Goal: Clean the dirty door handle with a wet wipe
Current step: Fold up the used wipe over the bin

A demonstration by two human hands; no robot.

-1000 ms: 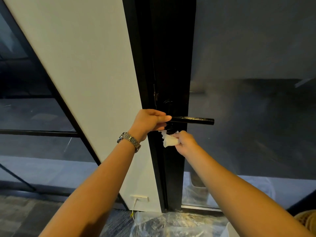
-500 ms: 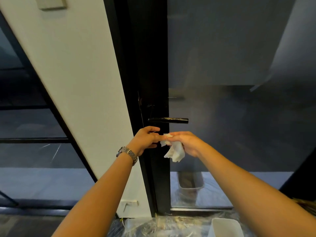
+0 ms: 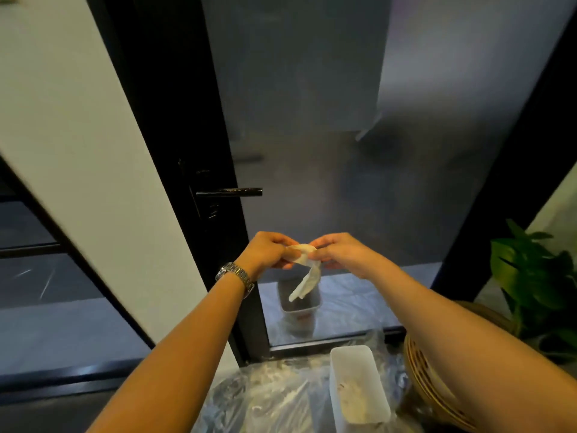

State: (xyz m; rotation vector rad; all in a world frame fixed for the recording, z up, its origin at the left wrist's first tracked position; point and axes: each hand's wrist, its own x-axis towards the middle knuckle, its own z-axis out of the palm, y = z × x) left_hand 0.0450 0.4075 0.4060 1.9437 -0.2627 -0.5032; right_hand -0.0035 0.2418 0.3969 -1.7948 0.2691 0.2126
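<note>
Door handle (image 3: 229, 191) at 11 o'clock; left grip (image 3: 265, 250), right grip (image 3: 340, 251) both pinch wet wipe (image 3: 310, 276); slack pinch risks dropping it.

The single head-worn camera looks forward and down, near and facing the door handle (image 3: 229, 192).

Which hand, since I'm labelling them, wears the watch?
The left hand: a metal watch circles its wrist; the right hand has none. Both pinch the wipe.

Open space between door handle (image 3: 229, 192) and hands below.
</note>
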